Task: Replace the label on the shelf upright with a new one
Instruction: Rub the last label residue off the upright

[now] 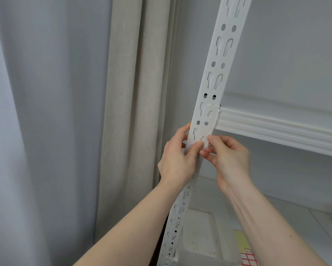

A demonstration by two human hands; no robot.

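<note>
Both hands (199, 160) pinch upright (217, 73); label perhaps hidden.

both hands (177, 160) (228, 156) raised side by side, fingertips pinched together, forearms bare

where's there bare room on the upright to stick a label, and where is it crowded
The upright has only narrow plain strips along its edges beside the slots. Crowded where left hand and right hand pinch it below the shelf beam.

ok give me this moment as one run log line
left hand: fingers on shelf upright | right hand: pinching at upright face beside left thumb | label: too small to tell | shelf beam: untouched
</note>
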